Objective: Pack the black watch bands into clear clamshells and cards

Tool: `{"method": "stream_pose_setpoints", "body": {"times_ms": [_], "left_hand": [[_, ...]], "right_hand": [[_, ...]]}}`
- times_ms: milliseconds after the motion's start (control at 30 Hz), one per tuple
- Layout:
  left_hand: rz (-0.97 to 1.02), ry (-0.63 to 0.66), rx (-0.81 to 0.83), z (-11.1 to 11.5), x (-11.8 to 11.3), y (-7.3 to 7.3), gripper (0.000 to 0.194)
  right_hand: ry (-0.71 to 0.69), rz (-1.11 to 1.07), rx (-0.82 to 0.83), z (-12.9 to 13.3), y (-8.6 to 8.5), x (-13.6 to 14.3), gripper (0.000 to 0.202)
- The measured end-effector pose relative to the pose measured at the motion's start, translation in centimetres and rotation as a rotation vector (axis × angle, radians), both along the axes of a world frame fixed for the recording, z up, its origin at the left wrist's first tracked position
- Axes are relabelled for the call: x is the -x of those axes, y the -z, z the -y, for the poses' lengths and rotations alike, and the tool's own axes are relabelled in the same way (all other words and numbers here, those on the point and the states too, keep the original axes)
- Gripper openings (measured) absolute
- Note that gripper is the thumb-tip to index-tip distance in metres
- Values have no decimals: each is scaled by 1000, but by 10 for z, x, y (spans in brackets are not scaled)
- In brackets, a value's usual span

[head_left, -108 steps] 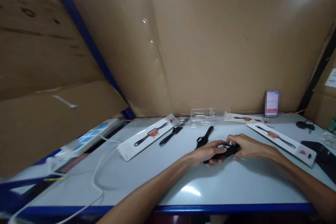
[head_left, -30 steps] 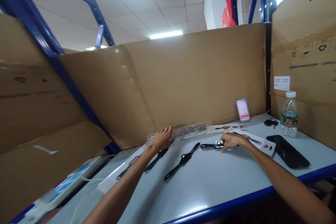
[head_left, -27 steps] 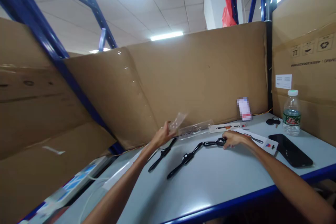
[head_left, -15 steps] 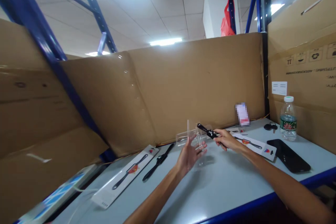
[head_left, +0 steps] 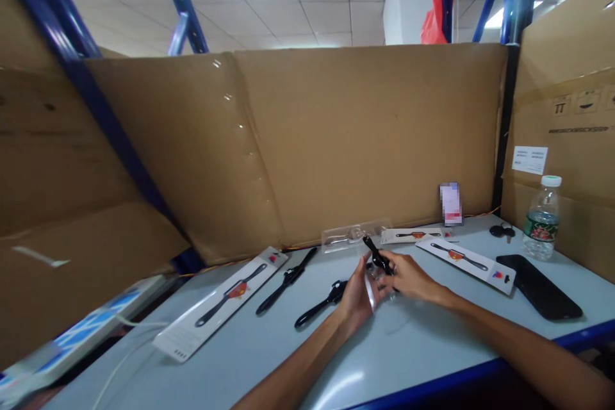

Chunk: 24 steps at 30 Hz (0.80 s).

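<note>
My right hand grips a black spokeshave, tilted with one handle pointing up and left. Close against it, my left hand curls around a clear plastic shell, whose shape is partly hidden by the fingers. Just left of that hand a second black spokeshave lies on the table, one end hidden behind the hand. Farther left lies another spokeshave. An outer clear plastic tray rests at the back, behind both hands.
Printed spokeshave cards lie left, right and at the back. A black phone, keys, a water bottle and a propped phone are on the right. Cardboard walls enclose the table; a power strip is left.
A spokeshave now lies left of my left hand, where bare table showed before. My left fingers have closed from spread, and the hands have come together. The view has tipped downward.
</note>
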State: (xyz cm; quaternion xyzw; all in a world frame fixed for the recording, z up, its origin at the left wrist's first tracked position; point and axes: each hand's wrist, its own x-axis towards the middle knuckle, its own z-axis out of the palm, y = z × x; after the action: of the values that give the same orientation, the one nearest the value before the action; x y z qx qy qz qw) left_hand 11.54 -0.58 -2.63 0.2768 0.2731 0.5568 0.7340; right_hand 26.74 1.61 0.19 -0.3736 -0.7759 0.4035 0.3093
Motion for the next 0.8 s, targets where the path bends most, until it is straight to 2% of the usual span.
{"method": "stream_pose_setpoints", "body": {"times_ms": [100,200,300,400,567,700,800], "left_hand": [[0,-44,-24,2,-2,-9,54],[-3,-39,-48,4,-6,-14,59],[1,-57,-39,3,-9,-10,60],[-38,-118,-39,-1,-7,-2,60],[-80,-127,-28,-6,1,0,62],[-117,-98,-59,-2,0,-6,62],[-137,-49,-61,1,-1,-9,68]], "right_hand": [[64,-147,69,-10,-10,-12,53],[66,-219,173,-16,-22,-26,54],[69,-265,308,-17,-26,-29,48],[90,-331,389,-18,-20,-23,46],[209,-358,313,-31,-14,-26,32],[213,-232,333,-46,-20,-47,27],[252,-289,304,-52,-26,-60,31]]}}
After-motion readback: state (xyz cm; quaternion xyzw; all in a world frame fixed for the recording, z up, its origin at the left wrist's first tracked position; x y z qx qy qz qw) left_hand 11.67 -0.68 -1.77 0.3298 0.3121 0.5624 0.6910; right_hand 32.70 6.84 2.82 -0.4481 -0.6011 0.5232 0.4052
